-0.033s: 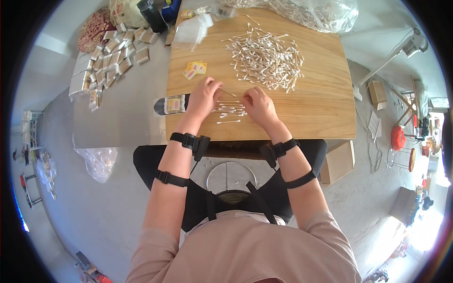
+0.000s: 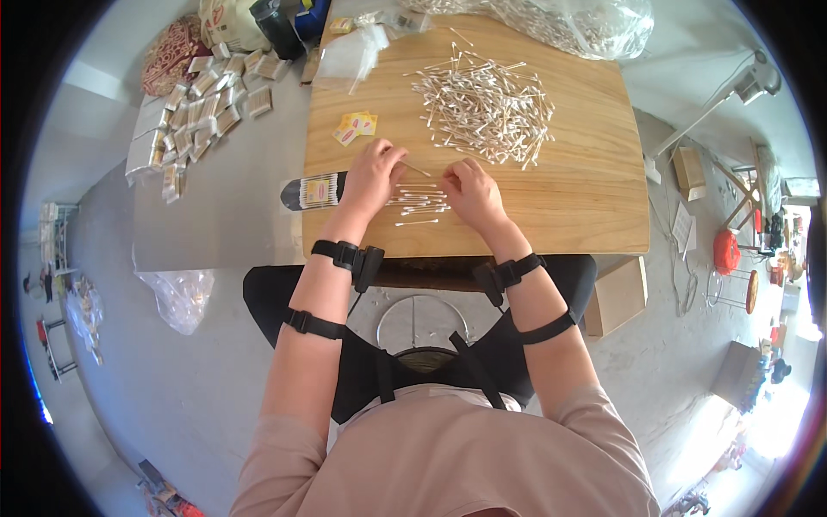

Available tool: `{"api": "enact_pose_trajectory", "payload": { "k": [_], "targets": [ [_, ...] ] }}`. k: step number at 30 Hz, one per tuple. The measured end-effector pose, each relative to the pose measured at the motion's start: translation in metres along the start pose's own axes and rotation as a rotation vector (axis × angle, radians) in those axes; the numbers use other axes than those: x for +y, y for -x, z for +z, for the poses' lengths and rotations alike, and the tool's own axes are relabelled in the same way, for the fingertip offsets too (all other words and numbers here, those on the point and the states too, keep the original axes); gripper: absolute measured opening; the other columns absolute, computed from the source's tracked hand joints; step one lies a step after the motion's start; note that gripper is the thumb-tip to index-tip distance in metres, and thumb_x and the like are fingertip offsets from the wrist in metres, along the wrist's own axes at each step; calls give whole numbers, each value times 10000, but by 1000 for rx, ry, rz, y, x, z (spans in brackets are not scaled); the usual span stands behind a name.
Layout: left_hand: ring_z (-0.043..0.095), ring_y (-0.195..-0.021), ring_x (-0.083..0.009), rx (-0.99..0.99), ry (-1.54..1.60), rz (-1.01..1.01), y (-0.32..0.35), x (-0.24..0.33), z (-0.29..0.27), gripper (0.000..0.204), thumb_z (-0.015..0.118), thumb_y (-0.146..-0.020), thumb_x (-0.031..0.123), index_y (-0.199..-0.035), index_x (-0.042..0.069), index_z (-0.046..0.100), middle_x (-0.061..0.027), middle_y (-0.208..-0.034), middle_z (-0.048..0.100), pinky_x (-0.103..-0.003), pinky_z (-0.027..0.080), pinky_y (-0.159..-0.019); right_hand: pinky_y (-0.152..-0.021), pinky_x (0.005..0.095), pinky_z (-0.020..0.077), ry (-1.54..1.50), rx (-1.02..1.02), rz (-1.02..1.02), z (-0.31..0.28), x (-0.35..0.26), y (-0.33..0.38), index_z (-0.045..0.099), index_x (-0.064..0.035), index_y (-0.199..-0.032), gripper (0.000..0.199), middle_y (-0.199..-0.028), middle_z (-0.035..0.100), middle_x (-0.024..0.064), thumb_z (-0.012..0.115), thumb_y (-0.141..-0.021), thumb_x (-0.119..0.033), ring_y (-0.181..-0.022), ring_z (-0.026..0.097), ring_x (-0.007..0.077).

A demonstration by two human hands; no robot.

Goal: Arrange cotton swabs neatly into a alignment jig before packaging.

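Observation:
My left hand [image 2: 372, 179] is closed, its thumb and fingertips pinching one end of a cotton swab [image 2: 418, 168] that slants to the right. Across a small gap my right hand [image 2: 472, 191] has its fingers curled together; whatever they hold, if anything, is hidden. Between and below both hands lies a loose row of cotton swabs [image 2: 419, 205], roughly parallel to the table's front edge. Left of my left wrist, a flat pack of cotton swabs [image 2: 320, 191] with a yellow label sits on a dark, round-ended strip [image 2: 293, 195]. A big heap of loose cotton swabs [image 2: 487, 108] spreads beyond my right hand.
Yellow label cards [image 2: 356, 127] and clear plastic bags [image 2: 351, 57] lie on the wooden table [image 2: 594, 189]. A large bag of swabs [image 2: 594, 30] stands at the far edge. Many filled packs [image 2: 202, 112] are piled on the grey surface at left. A lamp arm [image 2: 711, 108] stands at right.

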State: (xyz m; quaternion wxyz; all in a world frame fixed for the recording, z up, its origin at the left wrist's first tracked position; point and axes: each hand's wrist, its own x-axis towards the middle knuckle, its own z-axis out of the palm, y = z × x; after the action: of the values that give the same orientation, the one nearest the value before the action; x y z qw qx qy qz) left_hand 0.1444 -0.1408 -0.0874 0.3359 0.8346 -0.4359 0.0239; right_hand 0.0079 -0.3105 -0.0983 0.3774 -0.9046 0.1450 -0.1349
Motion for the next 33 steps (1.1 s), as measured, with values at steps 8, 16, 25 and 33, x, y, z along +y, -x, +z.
{"api": "enact_pose_trajectory", "payload": {
  "k": [8, 16, 25, 33],
  "targets": [
    [605, -875, -325, 10, -49, 3, 18, -2, 10, 113, 719, -836, 117, -793, 30, 659, -95, -897, 601, -430, 509, -769, -792, 442, 528, 377, 267, 119, -22, 24, -2, 657, -106, -983, 128, -996, 622, 113, 656, -864, -153, -937, 635, 324],
    [609, -861, -342, 42, 69, -107, 35, 17, 16, 92, 695, -850, 102, -836, 18, 662, -129, -873, 612, -442, 503, -765, -794, 442, 526, 365, 44, 93, -7, 16, -10, 618, -100, -943, 60, -988, 610, 108, 612, -891, -131, -943, 633, 315],
    [614, -894, -336, 142, 58, 62, -23, 19, 47, 126, 689, -838, 63, -962, 79, 670, -111, -910, 611, -431, 505, -780, -782, 450, 520, 69, 60, -7, 7, 2, -1, 664, -100, -923, 99, -922, 613, 105, 661, -824, -104, -910, 626, 333],
    [610, -928, -319, 24, 30, 6, -36, 6, 62, 81, 720, -821, 75, -839, 57, 643, -98, -924, 603, -423, 509, -784, -762, 431, 522, 383, 193, 27, -33, 35, 8, 644, -98, -863, 64, -911, 596, 83, 688, -819, -113, -904, 623, 308]
  ]
}}
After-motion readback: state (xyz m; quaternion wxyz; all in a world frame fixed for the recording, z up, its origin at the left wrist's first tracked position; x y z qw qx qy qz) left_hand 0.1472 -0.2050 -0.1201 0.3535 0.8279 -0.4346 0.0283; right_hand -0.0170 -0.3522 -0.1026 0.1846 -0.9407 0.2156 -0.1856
